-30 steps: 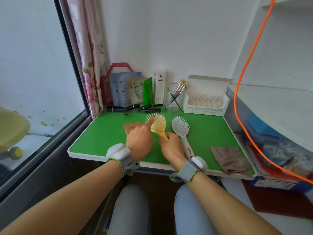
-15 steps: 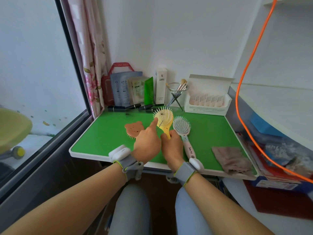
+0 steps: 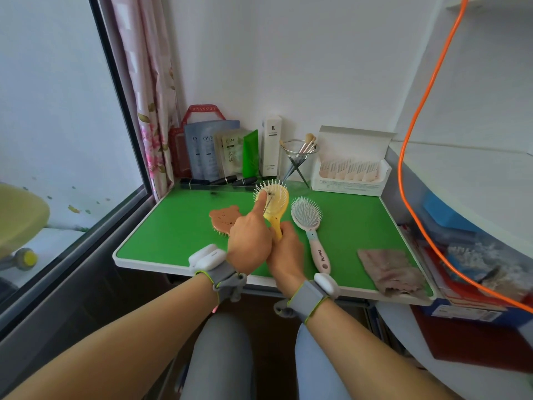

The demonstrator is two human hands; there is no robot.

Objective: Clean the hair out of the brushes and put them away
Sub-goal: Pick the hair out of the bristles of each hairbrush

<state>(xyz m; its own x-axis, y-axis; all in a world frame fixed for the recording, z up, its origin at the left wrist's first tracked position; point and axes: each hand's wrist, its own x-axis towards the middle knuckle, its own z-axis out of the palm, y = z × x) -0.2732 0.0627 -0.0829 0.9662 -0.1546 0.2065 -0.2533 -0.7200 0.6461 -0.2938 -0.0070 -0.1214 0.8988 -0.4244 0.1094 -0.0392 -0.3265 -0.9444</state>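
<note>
1. The left hand (image 3: pixel 250 246) stretches its forefinger (image 3: pixel 259 204) up to a dark tuft of hair (image 3: pixel 269 193) caught among the pins of the yellow brush (image 3: pixel 275 199), its other fingers folded. From behind, it cannot be told whether the thumb pinches the tuft.
2. The right hand (image 3: pixel 285 252) is wrapped round the yellow handle, holding the brush upright above the green surface (image 3: pixel 178 226).
3. At the fingertip, the hair looks wound round the pins. A sideways tug may bend them, or snap the strands and leave a remnant.
4. At the grip, a hard pull against a one-handed hold could twist the brush loose. It would drop onto the white brush (image 3: pixel 306 216) lying just beside it, or the bear-shaped brush (image 3: pixel 223 219) lying pins-down to the left.
5. Farther out, freed hair is light and may drift onto the surface, where a dark fleck (image 3: pixel 214 193) lies near the back. It may also go over the edge, well apart from the cloth (image 3: pixel 388 269) at the right front corner.
</note>
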